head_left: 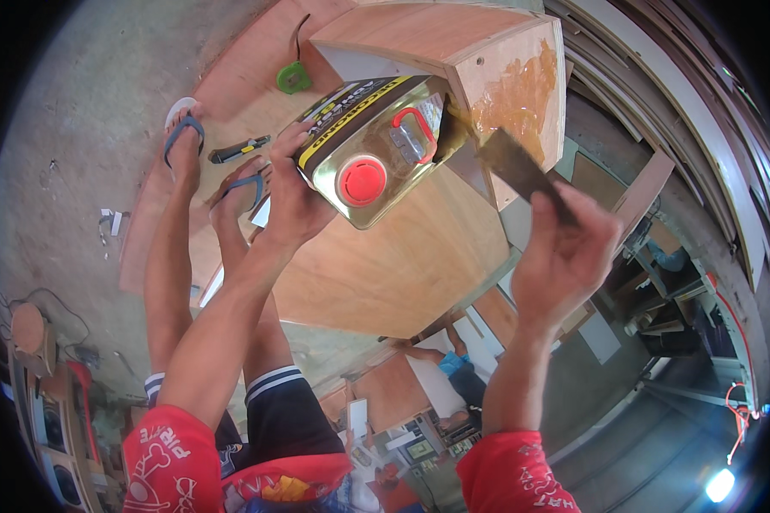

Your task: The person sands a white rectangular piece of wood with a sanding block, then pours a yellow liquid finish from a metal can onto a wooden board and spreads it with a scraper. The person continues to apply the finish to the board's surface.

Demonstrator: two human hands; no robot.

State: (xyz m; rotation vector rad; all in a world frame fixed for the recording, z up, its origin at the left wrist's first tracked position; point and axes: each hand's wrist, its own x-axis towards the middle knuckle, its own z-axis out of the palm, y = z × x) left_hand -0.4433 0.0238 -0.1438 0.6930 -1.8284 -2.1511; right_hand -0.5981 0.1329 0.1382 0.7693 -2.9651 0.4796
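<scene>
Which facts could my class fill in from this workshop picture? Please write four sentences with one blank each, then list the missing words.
1. The left hand holds the metal can, whose round cap is ____.
2. The flat tool is in the hand on the person's ____ side.
3. The tape measure has a bright ____ case.
4. The utility knife has a dark body with ____ markings.

Missing words: red; right; green; yellow.

Can (375, 147): base out of sight
Scraper (520, 168): near end hidden in right grip (573, 244)
Right foot (233, 190): partly behind left grip (295, 192)
Sleeves (173, 466): cut by lower edge
Distant person (464, 380): too small for detail
</scene>
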